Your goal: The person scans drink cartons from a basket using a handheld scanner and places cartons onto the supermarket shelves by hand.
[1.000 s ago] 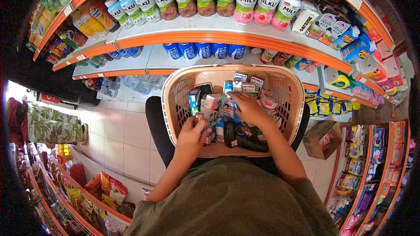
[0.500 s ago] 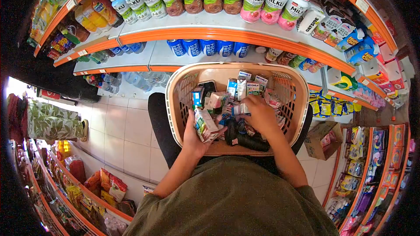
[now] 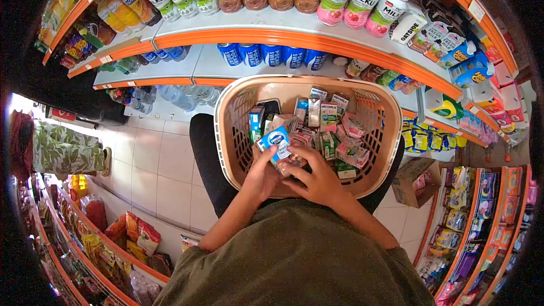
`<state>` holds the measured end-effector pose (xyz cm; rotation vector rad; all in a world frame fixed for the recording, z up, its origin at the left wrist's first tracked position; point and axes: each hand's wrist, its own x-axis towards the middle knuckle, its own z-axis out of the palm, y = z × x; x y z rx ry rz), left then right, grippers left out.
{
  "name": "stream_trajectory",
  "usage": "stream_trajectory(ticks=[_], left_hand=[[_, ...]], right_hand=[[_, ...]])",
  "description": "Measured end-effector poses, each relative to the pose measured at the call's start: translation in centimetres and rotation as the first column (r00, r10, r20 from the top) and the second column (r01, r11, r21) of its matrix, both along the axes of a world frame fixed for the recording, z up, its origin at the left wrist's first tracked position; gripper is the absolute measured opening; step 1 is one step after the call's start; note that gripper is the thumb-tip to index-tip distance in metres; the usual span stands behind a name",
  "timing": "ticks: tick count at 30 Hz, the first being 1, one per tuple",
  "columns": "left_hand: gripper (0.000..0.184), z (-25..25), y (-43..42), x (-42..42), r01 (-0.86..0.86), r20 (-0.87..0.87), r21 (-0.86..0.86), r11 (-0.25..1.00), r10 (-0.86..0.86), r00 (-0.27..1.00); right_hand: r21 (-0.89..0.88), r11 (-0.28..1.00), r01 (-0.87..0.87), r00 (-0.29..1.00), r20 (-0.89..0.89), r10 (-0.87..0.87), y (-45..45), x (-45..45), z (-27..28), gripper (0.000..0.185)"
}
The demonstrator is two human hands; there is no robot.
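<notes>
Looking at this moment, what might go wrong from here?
The blue carton, held in the left hand and right hand, could slip and drop into the basket. The other cartons inside lie at mixed angles, so a knock might make some shift or topple.

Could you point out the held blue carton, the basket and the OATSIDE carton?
Blue carton (image 3: 276,139): head view, printed face.
Basket (image 3: 279,90): head view, inner far wall.
OATSIDE carton (image 3: 407,30): head view, white front.
</notes>
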<state>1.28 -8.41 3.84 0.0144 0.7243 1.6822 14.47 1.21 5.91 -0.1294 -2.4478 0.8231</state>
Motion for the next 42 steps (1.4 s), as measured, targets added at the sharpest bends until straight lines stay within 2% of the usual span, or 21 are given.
stream_trajectory(ticks=[2, 5, 10, 15, 18, 19, 20, 21, 22, 25, 27, 28, 30, 31, 33, 34, 35, 36, 37, 40, 42], left_hand=[[0.048, -0.1, 0.1, 0.2, -0.072, -0.141, -0.037, 0.997, 0.067, 0.988], [0.045, -0.6, -0.1, 0.3, -0.071, -0.206, -0.111, 0.991, 0.047, 0.977], [0.053, -1.3, -0.3, -0.2, -0.025, -0.131, -0.083, 0.996, 0.014, 0.991], [0.050, -2.3, -0.3, 0.2, -0.078, -0.139, -0.121, 0.990, 0.061, 0.988], [0.049, -1.9, -0.2, 0.2, -0.050, -0.182, -0.131, 0.990, 0.025, 0.983], [0.049, -1.5, -0.2, 0.0, -0.006, -0.091, -0.117, 0.993, -0.005, 0.996], [0.050, -1.4, -0.2, -0.1, 0.036, 0.000, -0.099, 0.994, -0.036, 0.999], [0.053, -2.0, -0.3, -0.4, 0.062, -0.036, -0.150, 0.987, -0.068, 0.997], [0.053, -2.0, -0.5, -0.7, 0.059, -0.037, -0.149, 0.987, -0.065, 0.997], [0.054, -1.3, -0.5, -1.3, 0.056, 0.004, -0.150, 0.987, -0.056, 0.998], [0.053, -2.2, -0.8, -1.7, 0.051, 0.040, -0.154, 0.987, -0.046, 0.998], [0.053, -2.6, -0.8, -1.9, 0.048, 0.071, -0.152, 0.987, -0.037, 0.997], [0.051, -2.9, -0.7, -2.0, 0.024, 0.033, -0.074, 0.997, -0.022, 0.999], [0.050, -3.0, -0.6, -1.9, 0.006, 0.004, -0.035, 0.999, -0.006, 1.000], [0.052, -3.0, -0.4, -2.0, 0.031, 0.005, -0.088, 0.996, -0.031, 1.000], [0.055, -3.0, -0.4, -2.2, 0.113, 0.045, 0.001, 0.994, -0.113, 0.993], [0.057, -1.5, -0.3, -1.7, 0.119, -0.047, -0.135, 0.984, -0.126, 0.991], [0.058, -2.9, -0.4, -1.7, 0.118, -0.086, -0.196, 0.973, -0.137, 0.987], [0.055, -2.4, -0.2, -1.5, 0.134, -0.077, -0.180, 0.975, -0.149, 0.986], [0.052, -0.4, 0.6, -0.7, 0.148, -0.081, -0.194, 0.970, -0.166, 0.983], [0.051, -0.3, 0.6, -0.7, 0.145, -0.090, -0.234, 0.961, -0.170, 0.981]], right_hand=[[-0.018, 1.000, 0.004, 1.000, -0.013, -0.004, -0.1, 0.1, -0.7, 0.045], [-0.047, 0.999, 0.013, 1.000, -0.022, -0.014, -0.5, 0.2, -1.0, 0.046], [-0.057, 0.998, 0.014, 0.999, -0.042, -0.016, -0.6, -0.1, -1.8, 0.050], [-0.115, 0.981, 0.155, 0.988, -0.006, -0.156, -1.0, -0.4, -2.2, 0.064], [-0.151, 0.952, 0.267, 0.963, 0.002, -0.270, -0.6, -0.5, -1.6, 0.063], [-0.150, 0.952, 0.265, 0.964, 0.004, -0.268, -0.5, -0.4, -2.1, 0.063], [-0.519, 0.801, 0.298, 0.938, 0.004, -0.346, -0.3, -0.2, -3.2, 0.062], [-0.806, 0.525, 0.272, 0.908, 0.035, -0.417, 0.1, 0.1, -4.4, 0.061], [-0.573, 0.739, 0.353, 0.905, 0.009, -0.425, 1.9, 0.8, -5.1, 0.061], [-0.394, 0.755, 0.524, 0.844, 0.123, -0.521, 3.4, 2.4, -4.4, 0.061], [-0.119, 0.749, 0.652, 0.753, 0.222, -0.620, 3.4, 2.7, -3.2, 0.065], [-0.116, 0.746, 0.656, 0.750, 0.215, -0.625, 3.3, 3.0, -3.5, 0.065], [0.162, 0.735, 0.658, 0.647, 0.378, -0.662, 3.4, 3.5, -4.5, 0.073], [0.060, 0.760, 0.647, 0.686, 0.388, -0.615, 3.9, 3.5, -4.7, 0.080], [0.154, 0.811, 0.564, 0.732, 0.361, -0.578, 5.3, 2.7, -3.2, 0.087], [0.206, 0.792, 0.575, 0.680, 0.419, -0.602, 5.6, 1.7, -3.4, 0.085], [0.178, 0.837, 0.517, 0.733, 0.413, -0.541, 6.1, 0.6, -1.8, 0.076], [0.217, 0.873, 0.436, 0.729, 0.483, -0.484, 6.8, -0.2, -2.7, 0.074], [0.274, 0.866, 0.419, 0.737, 0.455, -0.500, 7.4, -1.4, -3.3, 0.074], [0.292, 0.860, 0.420, 0.787, 0.354, -0.505, 10.3, -5.5, -7.9, 0.061], [0.364, 0.813, 0.454, 0.742, 0.351, -0.571, 11.5, -7.7, -12.1, 0.057]])
